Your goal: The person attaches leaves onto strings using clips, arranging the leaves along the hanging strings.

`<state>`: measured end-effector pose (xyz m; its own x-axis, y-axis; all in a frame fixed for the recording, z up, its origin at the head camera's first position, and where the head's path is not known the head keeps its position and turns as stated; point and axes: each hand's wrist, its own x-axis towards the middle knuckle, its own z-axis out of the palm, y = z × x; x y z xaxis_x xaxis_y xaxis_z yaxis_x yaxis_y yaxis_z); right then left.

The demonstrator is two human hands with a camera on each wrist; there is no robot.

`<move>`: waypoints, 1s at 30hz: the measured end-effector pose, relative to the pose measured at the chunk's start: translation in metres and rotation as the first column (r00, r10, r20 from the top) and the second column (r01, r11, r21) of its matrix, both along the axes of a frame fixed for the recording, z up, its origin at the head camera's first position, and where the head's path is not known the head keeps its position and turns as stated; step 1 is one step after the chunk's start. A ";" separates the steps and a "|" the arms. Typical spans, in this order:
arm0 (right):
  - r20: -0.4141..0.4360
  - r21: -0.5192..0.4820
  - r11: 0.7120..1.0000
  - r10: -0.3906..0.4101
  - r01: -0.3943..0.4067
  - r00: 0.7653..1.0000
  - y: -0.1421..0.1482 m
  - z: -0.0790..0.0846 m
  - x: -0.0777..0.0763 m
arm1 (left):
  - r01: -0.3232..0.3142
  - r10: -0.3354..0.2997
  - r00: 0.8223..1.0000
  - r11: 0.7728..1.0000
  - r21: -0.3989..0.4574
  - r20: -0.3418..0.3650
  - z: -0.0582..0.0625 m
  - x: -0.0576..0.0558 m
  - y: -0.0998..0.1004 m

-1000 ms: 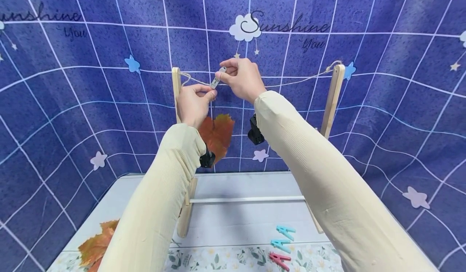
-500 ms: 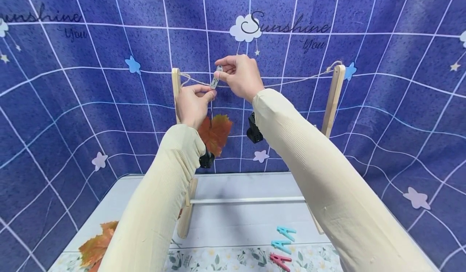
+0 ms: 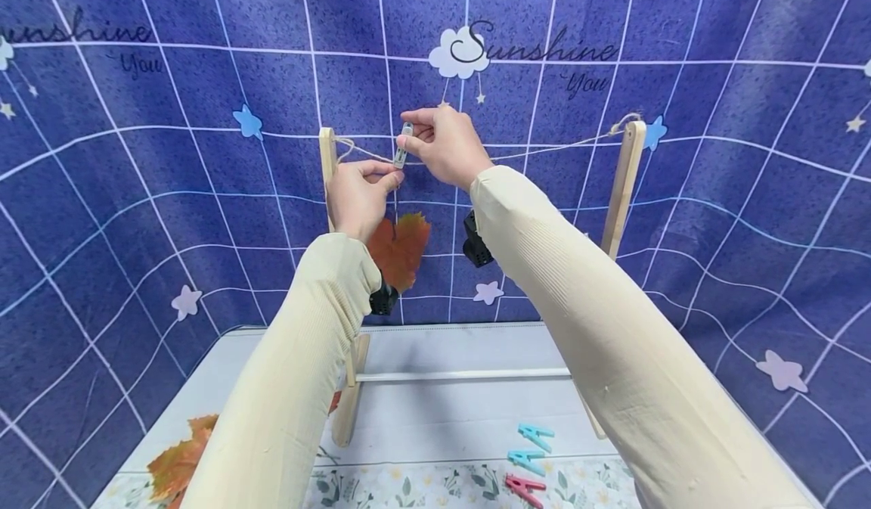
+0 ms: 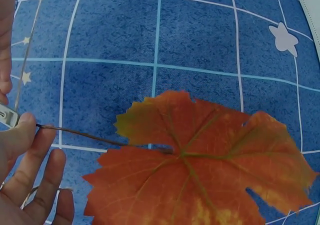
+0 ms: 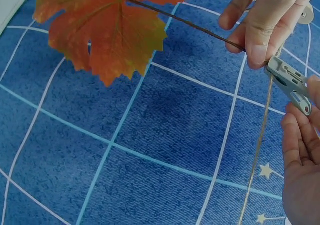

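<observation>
At the left part of the twine (image 5: 256, 155), my left hand (image 3: 358, 199) pinches the stem (image 5: 192, 26) of an orange-red artificial maple-like leaf (image 4: 200, 180) between thumb and forefinger. The leaf hangs below that hand. My right hand (image 3: 449, 146) holds a grey clothespin (image 5: 289, 84) by its handle end, thumb on one side and fingers on the other. In the right wrist view the clothespin's tip meets the twine and the stem's end, close against the left fingertips. Whether its tip grips both cannot be told.
Two wooden posts (image 3: 622, 191) carry the twine, joined low down by a white bar (image 3: 463, 375). Blue clothespins (image 3: 525, 460) and a red clothespin (image 3: 524, 489) lie at the table's front. More leaves (image 3: 178, 460) lie front left. A blue patterned cloth (image 3: 544, 267) hangs behind.
The clothespin has turned from a slant to nearly upright, and its lower end stays at the left fingertips. The right hand has shifted slightly left. The leaf has swung a little left.
</observation>
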<state>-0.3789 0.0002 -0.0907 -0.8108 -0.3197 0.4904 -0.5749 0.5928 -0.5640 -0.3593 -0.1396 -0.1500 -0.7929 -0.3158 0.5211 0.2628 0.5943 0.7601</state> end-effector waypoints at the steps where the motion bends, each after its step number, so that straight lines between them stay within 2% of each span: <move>1: 0.003 0.005 1.000 0.000 0.000 1.000 0.000 0.000 0.000 | 0.005 -0.005 1.000 1.000 0.002 -0.001 0.000 0.000 0.000; 12: 0.003 0.059 0.998 0.008 -0.008 1.000 0.003 0.000 0.005 | 0.008 -0.007 0.999 1.000 -0.023 0.036 -0.003 0.002 0.001; 24: -0.014 0.038 0.999 -0.013 0.013 1.000 0.017 -0.006 0.013 | 0.041 -0.038 0.998 0.997 -0.073 0.046 -0.008 0.006 -0.003; 30: -0.023 -0.003 1.000 -0.015 0.015 1.000 0.025 -0.010 0.020 | 0.056 -0.053 0.998 0.995 -0.084 0.039 -0.006 0.012 -0.006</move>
